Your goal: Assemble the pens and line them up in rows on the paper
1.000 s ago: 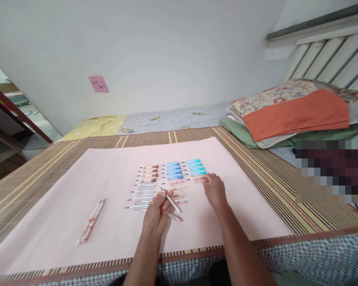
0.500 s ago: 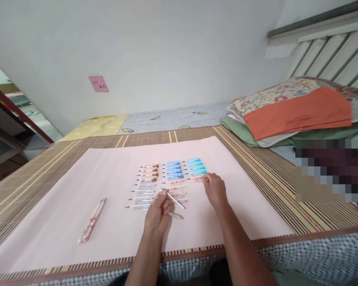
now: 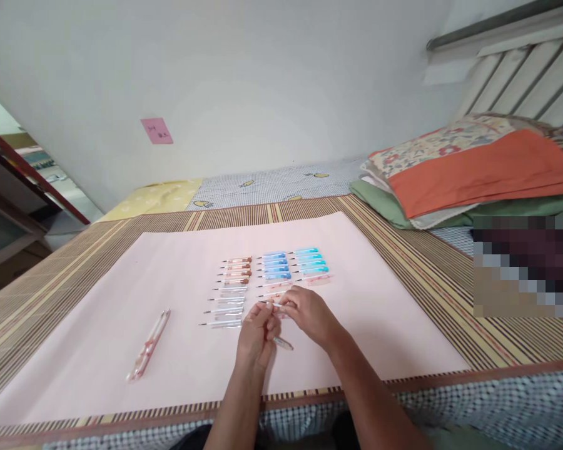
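Right hand [image 3: 309, 315] has left the pink piece [image 3: 319, 279] it was touching a second ago and come back toward the near-middle of the pink sheet [image 3: 380, 325], meeting the left hand [image 3: 258, 334]. Left hand has barely shifted.

Hands: left is curled shut, pinching a thin pen [image 3: 268, 303] whose tip pokes out toward the sheet's far edge. Right fingers are curled in, tips closed on the same thin pen. Both hands hover just above the sheet's near-middle, touching each other.

Progress, judged from the layout: most of the sorting looks done. At the sheet's centre lie tidy columns: brown-capped pens [image 3: 238, 269], blue pens [image 3: 274, 265] and cyan pens [image 3: 309, 259] on the far side, with clear pens [image 3: 225, 307] and some pinkish ones toward the near edge. The pink piece now lies alone under the cyan column. Not yet placed: the thin pen in hand, one loose pen [image 3: 285, 343] on the sheet right under the hands, and a pair of pens [image 3: 149, 345] well off toward the sheet's left side.

Around: the sheet lies on a striped mat [image 3: 450, 281]. Folded blankets [image 3: 473, 175] are stacked beyond the sheet's far-right corner, and a pink note [image 3: 156, 130] is on the wall past its far edge. A blurred-out patch sits off the sheet's right side. Nothing blocks the hands; the wrists hide part of the pinkish row.
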Demonstrator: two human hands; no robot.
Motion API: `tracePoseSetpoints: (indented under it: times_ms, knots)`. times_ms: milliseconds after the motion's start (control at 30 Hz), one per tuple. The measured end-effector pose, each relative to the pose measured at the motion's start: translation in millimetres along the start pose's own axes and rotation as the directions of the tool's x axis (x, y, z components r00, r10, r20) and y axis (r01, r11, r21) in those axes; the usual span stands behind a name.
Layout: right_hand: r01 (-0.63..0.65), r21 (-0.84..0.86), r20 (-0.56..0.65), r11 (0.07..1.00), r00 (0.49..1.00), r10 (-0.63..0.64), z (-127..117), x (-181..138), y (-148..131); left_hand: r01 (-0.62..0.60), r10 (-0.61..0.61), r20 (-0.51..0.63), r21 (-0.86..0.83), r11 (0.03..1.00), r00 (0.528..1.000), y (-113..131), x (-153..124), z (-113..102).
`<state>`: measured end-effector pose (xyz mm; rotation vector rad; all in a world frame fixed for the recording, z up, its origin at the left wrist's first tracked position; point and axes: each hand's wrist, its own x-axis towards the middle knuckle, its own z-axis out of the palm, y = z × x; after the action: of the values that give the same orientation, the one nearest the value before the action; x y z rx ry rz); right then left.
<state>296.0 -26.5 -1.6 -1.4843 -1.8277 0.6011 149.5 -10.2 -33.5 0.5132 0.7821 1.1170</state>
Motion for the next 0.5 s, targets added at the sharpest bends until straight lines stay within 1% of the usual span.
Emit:
tracePoseSetpoints:
  times_ms: [100, 200, 267, 367, 433, 500]
  knots:
    - [-0.016, -0.033, 0.009, 0.999, 1.0, 0.016, 0.6, 0.0, 2.5, 0.0, 0.0, -0.003, 0.006, 1.0, 1.0, -1.7, -2.6, 4.3]
    - [-0.041, -0.089, -0.063, 0.995, 0.997, 0.036, -9.6, -1.7, 20.7, 0.025, -0.025, -0.005, -0.008, 1.0, 1.0, 0.5, -5.1, 7.8]
    - [-0.1, -0.138, -0.133, 0.985, 0.988, 0.082, -19.4, -4.4, 37.3, 0.054, -0.054, 0.0, -0.033, 0.998, 0.999, 4.1, -5.7, 8.2]
    - [-0.243, -0.214, -0.229, 0.946, 0.954, 0.193, -29.7, -8.8, 59.8, 0.096, -0.095, 0.022, -0.074, 0.993, 0.995, 9.3, -4.9, 6.0]
    - [-0.313, -0.263, -0.251, 0.913, 0.935, 0.248, -30.8, -10.2, 69.6, 0.116, -0.114, 0.033, -0.098, 0.988, 0.993, 10.4, -4.1, 4.1]
    - [-0.346, -0.286, -0.26, 0.894, 0.926, 0.275, -28.6, -9.6, 75.1, 0.136, -0.13, 0.06, -0.117, 0.984, 0.99, 9.6, -3.6, 2.8]
